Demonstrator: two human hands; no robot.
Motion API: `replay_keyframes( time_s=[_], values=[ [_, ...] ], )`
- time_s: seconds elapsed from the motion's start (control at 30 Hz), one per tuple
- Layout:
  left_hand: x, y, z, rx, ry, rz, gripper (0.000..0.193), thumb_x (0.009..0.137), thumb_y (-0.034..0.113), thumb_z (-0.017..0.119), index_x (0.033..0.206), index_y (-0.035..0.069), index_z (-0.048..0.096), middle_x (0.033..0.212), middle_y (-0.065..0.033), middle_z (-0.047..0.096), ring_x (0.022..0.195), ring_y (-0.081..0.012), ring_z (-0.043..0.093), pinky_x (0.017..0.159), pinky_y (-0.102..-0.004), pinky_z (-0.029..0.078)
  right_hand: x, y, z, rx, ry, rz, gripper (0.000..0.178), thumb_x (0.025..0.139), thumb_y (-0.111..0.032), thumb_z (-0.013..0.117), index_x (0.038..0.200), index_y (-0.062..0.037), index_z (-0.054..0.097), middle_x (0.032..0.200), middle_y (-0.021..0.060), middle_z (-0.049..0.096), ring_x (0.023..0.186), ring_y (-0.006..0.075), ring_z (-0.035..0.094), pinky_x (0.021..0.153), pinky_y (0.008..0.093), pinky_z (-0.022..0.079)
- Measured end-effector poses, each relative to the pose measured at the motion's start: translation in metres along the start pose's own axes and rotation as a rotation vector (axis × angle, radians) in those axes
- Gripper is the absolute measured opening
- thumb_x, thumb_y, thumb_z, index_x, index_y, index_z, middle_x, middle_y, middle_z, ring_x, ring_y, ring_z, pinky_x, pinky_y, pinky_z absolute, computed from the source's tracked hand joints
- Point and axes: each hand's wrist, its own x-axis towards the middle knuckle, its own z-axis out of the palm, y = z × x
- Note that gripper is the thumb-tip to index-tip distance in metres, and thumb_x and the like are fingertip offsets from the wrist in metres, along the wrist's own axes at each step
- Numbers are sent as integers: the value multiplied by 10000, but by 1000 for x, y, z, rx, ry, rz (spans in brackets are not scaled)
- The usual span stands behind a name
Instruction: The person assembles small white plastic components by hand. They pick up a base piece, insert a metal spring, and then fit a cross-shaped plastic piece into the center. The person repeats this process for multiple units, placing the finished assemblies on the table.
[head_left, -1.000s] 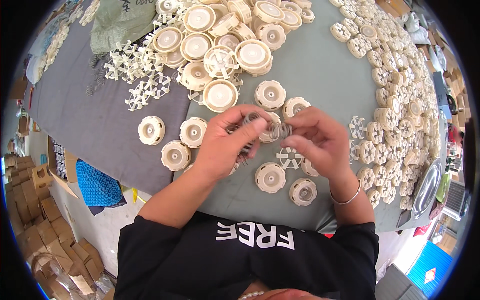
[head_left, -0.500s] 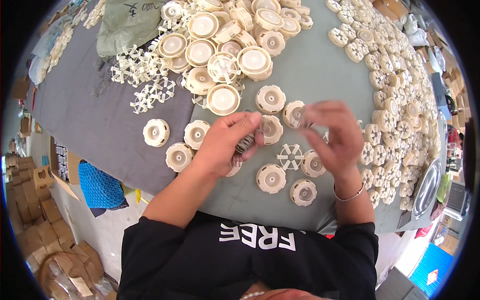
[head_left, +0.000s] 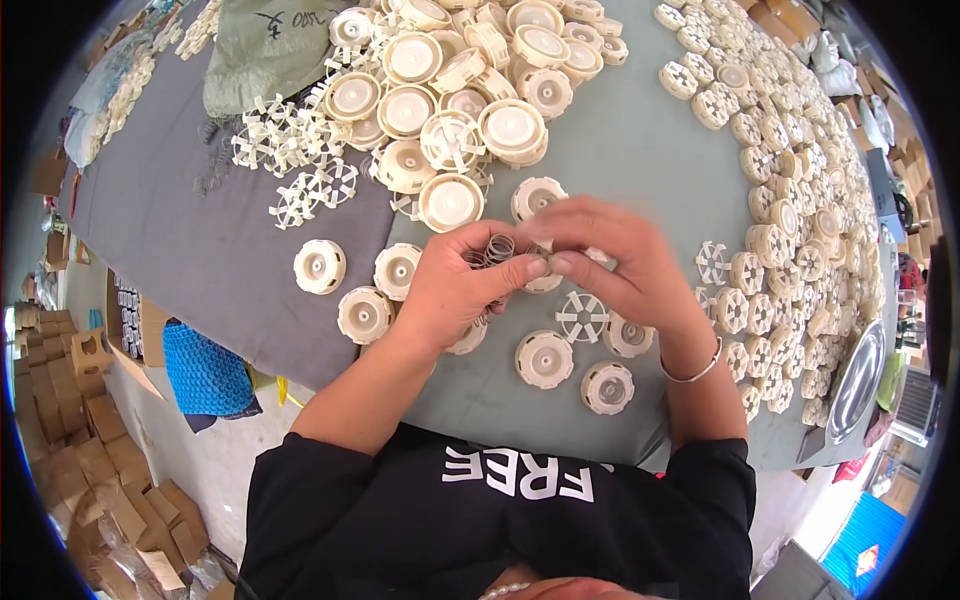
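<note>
My left hand (head_left: 460, 285) is closed around several metal coil springs (head_left: 497, 250). Its thumb points toward my right hand (head_left: 610, 255), whose thumb and fingers meet close to the left thumb tip; they pinch at a spring there, partly hidden and smeared by motion. Under and around the hands lie round cream plastic caps with a raised centre, such as one cap (head_left: 544, 358) in front and another cap (head_left: 397, 271) to the left. A cream six-spoked plastic ring (head_left: 582, 317) lies flat just below my right hand.
A heap of cream caps (head_left: 410, 110) rises at the far middle, with a pile of spoked rings (head_left: 285, 135) and a green bag (head_left: 265, 55) to its left. Many assembled pieces (head_left: 765, 245) cover the right side. Cardboard boxes (head_left: 110, 440) stand lower left.
My right hand has moved left from above the caps to meet my left hand at the springs. The view has shifted slightly.
</note>
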Motion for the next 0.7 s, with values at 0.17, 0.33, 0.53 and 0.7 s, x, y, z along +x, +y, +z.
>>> replay_keyframes(
  time_s=[0.17, 0.33, 0.53, 0.7],
  values=[
    [1, -1, -1, -82, -9, -27, 306, 1021, 311, 735, 1133, 27, 717, 849, -33, 681, 595, -93, 574, 483, -227, 397, -8, 3, -6, 165, -76, 171, 189, 904, -56, 775, 1091, -65, 753, 1048, 91, 735, 929, 249, 723, 785, 345, 581],
    [8, 3, -10, -209, 79, 56, 344, 1088, 371, 622, 1108, 39, 708, 843, -31, 669, 576, -105, 573, 479, -229, 411, -14, 20, -1, -372, -136, -1, 157, 853, -91, 809, 976, -76, 713, 1063, 57, 708, 931, 291, 704, 785, 379, 572],
    [11, 3, -14, -274, 67, 25, 336, 1095, 373, 605, 1065, 49, 690, 835, -42, 665, 555, -117, 562, 475, -237, 417, 0, 7, -1, -495, -76, 2, 249, 834, -168, 842, 1034, -103, 709, 1083, 63, 682, 1042, 331, 670, 844, 451, 560],
    [10, 5, -13, -311, 129, -6, 323, 1089, 368, 615, 1039, 56, 681, 826, -46, 664, 550, -130, 569, 470, -250, 413, 65, 27, 17, -691, 182, 126, 545, 829, -158, 867, 1325, -169, 641, 1313, 129, 615, 1101, 356, 649, 907, 444, 565]
  ],
)
